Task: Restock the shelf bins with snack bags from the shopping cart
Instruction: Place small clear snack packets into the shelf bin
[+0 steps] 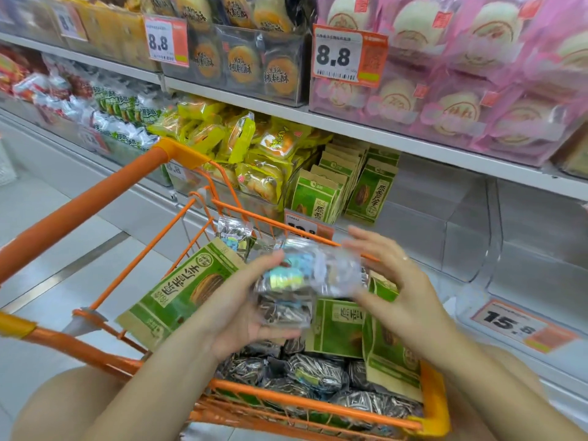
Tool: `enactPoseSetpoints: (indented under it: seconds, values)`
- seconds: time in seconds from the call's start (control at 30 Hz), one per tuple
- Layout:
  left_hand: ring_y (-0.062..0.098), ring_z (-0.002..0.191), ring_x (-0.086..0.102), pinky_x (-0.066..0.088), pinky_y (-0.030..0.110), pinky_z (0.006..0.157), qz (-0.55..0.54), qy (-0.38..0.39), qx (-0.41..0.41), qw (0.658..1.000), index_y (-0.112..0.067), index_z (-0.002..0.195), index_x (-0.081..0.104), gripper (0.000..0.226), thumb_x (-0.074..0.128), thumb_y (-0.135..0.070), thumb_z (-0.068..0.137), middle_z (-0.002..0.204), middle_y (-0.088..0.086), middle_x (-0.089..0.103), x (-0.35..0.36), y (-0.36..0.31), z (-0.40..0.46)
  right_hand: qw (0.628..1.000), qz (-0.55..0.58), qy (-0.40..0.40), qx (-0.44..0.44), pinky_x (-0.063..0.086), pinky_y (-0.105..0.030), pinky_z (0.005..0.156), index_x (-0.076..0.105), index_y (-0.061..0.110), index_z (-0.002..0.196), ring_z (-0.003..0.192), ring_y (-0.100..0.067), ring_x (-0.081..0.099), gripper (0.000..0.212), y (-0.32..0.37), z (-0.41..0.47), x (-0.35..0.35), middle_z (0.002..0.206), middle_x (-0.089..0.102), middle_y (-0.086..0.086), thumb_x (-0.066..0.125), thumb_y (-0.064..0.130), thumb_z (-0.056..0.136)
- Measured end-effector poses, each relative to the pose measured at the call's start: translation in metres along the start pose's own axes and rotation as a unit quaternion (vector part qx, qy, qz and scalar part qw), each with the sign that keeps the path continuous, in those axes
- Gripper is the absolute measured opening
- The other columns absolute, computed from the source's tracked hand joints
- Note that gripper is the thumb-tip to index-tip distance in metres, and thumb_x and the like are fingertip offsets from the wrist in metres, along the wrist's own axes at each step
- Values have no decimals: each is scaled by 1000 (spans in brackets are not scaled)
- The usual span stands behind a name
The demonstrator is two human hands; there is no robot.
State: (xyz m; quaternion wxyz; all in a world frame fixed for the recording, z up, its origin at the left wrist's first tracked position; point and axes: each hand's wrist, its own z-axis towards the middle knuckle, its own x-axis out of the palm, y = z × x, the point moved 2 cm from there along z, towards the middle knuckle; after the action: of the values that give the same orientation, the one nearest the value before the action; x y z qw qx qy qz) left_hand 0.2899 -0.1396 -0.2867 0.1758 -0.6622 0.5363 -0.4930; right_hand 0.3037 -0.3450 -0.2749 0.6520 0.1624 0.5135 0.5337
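1. I hold a small stack of clear seed bags [305, 275] above the shopping cart [318, 405], in front of the shelf. My left hand [251, 310] cups the stack from below and from the near side, its fingers curled up around the left end. My right hand [397, 281] meets the right end with fingers spread and nearly straight, pressing rather than gripping.
2. The stack is blurred, so I cannot tell exactly how many bags it holds; I judge two or three.
3. To do this step well, I should square the bags between both palms so their edges line up, then close my right fingers around the end before lifting, since the slick film could let the top bag slide off.
4. The stack's long axis runs left to right across me, roughly level, its broad face turned up.
5. The empty clear bin [471, 237] lies to the right on the lower shelf, beside the green seed packs [343, 186]. I judge the bags belong there, laid flat or stood on edge.
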Motion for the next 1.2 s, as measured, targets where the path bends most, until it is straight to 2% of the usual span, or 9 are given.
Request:
enactPoseSetpoints:
  seconds: [0.07,0.17,0.3,0.43,0.57,0.77,0.97,1.07,1.2]
  values:
    - [33,93,69,59,46,71,-30,-45,62,997,-24,111,62,43,62,-49,76,106,12,71,3,4,7,982,102,-88,130,52,-25,91,60,41,116,113,1,58,40,0,-2,10,123,62,19,64,51,78]
    - [24,105,65,58,41,78,-44,-110,137,983,-29,121,59,52,64,-55,76,116,3,68,13,12,14,926,255,-60,273,54,-32,89,64,35,110,103,-3,64,62,-1,-6,36,111,70,15,60,79,66]
    - [1,92,67,57,35,82,13,-127,188,974,-34,121,55,55,69,-54,71,114,-12,66,27,23,12,910,275,-62,304,48,-37,99,67,19,96,93,-4,67,43,11,-9,54,91,73,14,68,51,66]
    - [15,99,67,57,37,77,-55,-147,190,969,-34,119,59,51,57,-62,76,114,-4,68,29,25,12,879,341,-132,307,43,-40,105,63,9,111,106,-13,65,56,9,-14,53,107,72,1,71,42,66]
    - [10,108,57,57,32,76,-57,-244,202,947,-27,141,42,62,59,-48,86,140,-9,46,19,8,10,872,349,-178,293,50,-33,89,64,16,113,99,-17,68,34,2,-12,29,108,73,-3,63,27,81]
    - [12,102,65,50,44,91,75,-106,171,977,-28,114,65,44,65,-50,76,109,-9,69,48,4,12,912,251,-127,298,53,-46,91,63,25,119,107,-16,66,26,-9,-11,8,111,71,5,53,24,95]
    - [-31,79,50,44,9,79,160,-66,212,962,-52,93,51,10,51,-42,91,80,-50,56,103,23,23,933,228,-113,255,43,-42,105,43,36,140,120,-4,56,81,-4,-26,-10,130,59,15,59,75,70]
    - [-33,66,47,36,-6,53,175,-37,222,958,-50,89,46,12,47,-39,93,65,-52,50,136,35,27,945,212,-108,224,48,-16,88,51,36,127,109,3,61,55,0,-39,-34,117,66,21,69,45,75]
    - [-36,68,44,35,-7,55,225,28,215,950,-51,93,47,9,40,-46,94,66,-53,49,182,50,46,936,227,-134,235,52,-21,86,54,26,129,109,-11,64,56,-14,-61,-87,119,68,5,71,30,76]
